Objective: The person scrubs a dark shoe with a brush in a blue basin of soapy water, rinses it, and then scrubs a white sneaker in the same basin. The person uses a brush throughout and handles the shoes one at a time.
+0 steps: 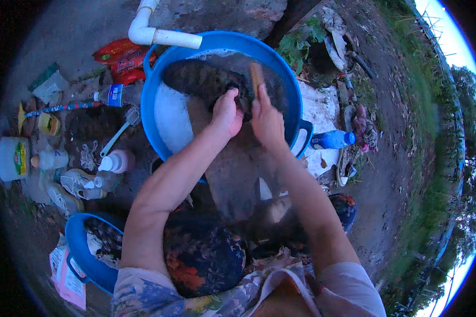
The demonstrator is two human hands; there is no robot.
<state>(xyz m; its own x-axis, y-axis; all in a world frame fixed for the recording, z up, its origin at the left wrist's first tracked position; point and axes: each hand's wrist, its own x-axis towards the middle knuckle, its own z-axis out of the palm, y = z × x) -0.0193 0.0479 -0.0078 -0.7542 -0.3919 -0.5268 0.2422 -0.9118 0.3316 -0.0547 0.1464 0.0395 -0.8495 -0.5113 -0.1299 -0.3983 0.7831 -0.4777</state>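
Before me stands a large blue basin (148,113) with whitish suds in it. A board (222,174) slopes from near my lap into the basin. My left hand (228,112) is closed on the near end of a long, dark, mottled item (195,78) in the basin; I cannot make out its kind. Beside it, my right hand (268,117) grips a light-brown wooden piece (256,78), tilted upright and blurred by motion. It looks like the back of a scrub brush, but no bristles show. The two hands are close together and apart.
A white pipe (177,39) ends over the basin's far rim. At left lie a long-handled brush (116,136), a pump bottle (117,160), pale shoes (79,185) and a smaller blue tub (82,259) holding dark cloth. A blue bottle (330,139) lies right of the basin.
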